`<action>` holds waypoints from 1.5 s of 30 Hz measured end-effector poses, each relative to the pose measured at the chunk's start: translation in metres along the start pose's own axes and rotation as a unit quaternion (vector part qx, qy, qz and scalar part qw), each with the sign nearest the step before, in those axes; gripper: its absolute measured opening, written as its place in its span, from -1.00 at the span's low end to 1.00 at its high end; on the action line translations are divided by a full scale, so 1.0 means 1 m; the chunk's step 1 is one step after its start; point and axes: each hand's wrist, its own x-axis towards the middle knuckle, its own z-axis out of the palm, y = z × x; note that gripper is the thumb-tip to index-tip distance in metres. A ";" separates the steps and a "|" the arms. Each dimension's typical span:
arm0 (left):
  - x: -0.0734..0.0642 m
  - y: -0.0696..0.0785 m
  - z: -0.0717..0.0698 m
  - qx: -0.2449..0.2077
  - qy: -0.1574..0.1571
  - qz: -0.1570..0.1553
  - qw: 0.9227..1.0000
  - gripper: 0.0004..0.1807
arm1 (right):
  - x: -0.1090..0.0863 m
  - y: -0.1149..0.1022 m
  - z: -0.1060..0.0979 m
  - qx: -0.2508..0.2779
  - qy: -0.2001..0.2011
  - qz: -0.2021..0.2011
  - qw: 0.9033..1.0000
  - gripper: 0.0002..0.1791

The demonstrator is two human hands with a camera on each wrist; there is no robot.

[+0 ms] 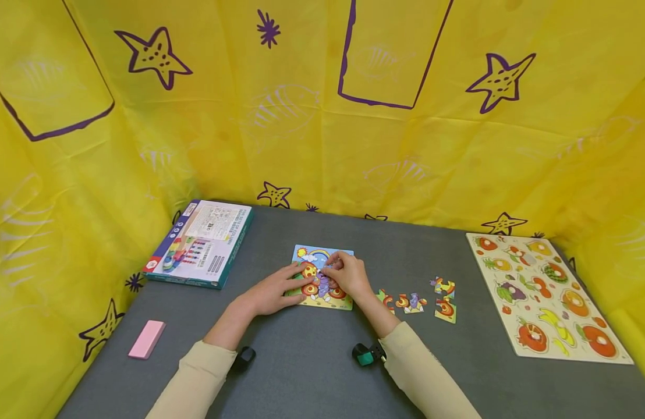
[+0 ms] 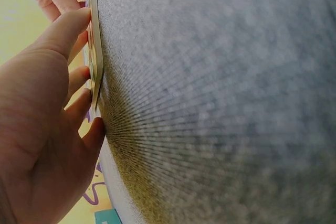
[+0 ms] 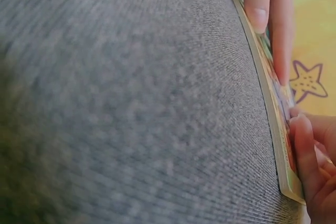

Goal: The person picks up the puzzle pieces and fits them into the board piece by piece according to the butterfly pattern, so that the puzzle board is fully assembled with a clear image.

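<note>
A jigsaw puzzle board with a rainbow and cartoon picture lies flat at the middle of the table. My left hand rests on its left side, fingers spread and nearly straight; the left wrist view shows the thumb at the board's near edge. Over the upper right of the board, my right hand has thumb and forefinger together, pinching a puzzle piece mostly hidden by the fingers. In the right wrist view those fingertips are right at the board's surface.
Several loose puzzle pieces lie right of the right forearm. A fruit puzzle board lies at the far right. On the left are a boxed game and a pink block. Yellow cloth hangs around the table.
</note>
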 end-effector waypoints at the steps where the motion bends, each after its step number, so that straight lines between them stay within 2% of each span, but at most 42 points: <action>1: 0.000 0.001 0.000 0.004 0.001 0.000 1.000 -0.44 | 0.000 0.000 0.000 -0.008 0.000 -0.007 1.000 -0.83; 5: 0.000 0.004 -0.002 0.029 0.012 0.004 0.999 -0.45 | -0.001 -0.002 -0.002 -0.012 -0.016 -0.014 1.000 -0.90; 9: 0.001 0.008 -0.003 0.057 0.027 0.031 0.998 -0.47 | -0.001 -0.004 -0.004 -0.001 -0.040 -0.006 0.999 -0.91; 12: 0.005 0.012 -0.003 0.057 0.024 0.047 0.997 -0.47 | 0.000 -0.005 -0.005 0.001 -0.050 -0.003 0.999 -0.91; 16: 0.012 0.016 -0.002 0.039 0.009 0.026 0.999 -0.47 | 0.000 -0.006 -0.005 -0.008 -0.058 0.001 0.998 -0.91; 19: 0.014 0.018 0.000 0.042 0.004 0.011 0.999 -0.46 | -0.001 -0.006 -0.005 -0.021 -0.059 -0.004 0.998 -0.91; 25: 0.015 0.018 0.001 0.078 0.006 0.024 0.997 -0.44 | -0.002 -0.005 -0.009 -0.018 -0.070 -0.012 0.997 -0.90; 28: 0.016 0.017 0.001 0.090 0.007 0.028 0.995 -0.44 | -0.006 -0.002 -0.017 -0.016 -0.072 -0.032 0.997 -0.86; 32: 0.016 0.017 0.001 0.101 0.007 0.029 0.994 -0.44 | -0.015 0.011 -0.036 0.000 -0.033 -0.037 0.999 -0.84; 35: 0.017 0.017 0.001 0.106 0.002 0.028 0.994 -0.43 | -0.024 0.026 -0.059 0.019 0.008 -0.010 1.000 -0.83; 38: 0.017 0.017 0.001 0.106 -0.001 0.027 0.994 -0.42 | -0.034 0.046 -0.087 0.015 0.045 0.022 0.999 -0.81; 43: 0.016 0.015 0.002 0.096 0.000 0.025 0.995 -0.42 | -0.053 0.083 -0.132 -0.046 0.111 0.046 0.992 -0.76; 45: 0.016 0.014 0.002 0.092 0.002 0.026 0.995 -0.42 | -0.062 0.095 -0.150 -0.074 0.124 0.058 0.988 -0.71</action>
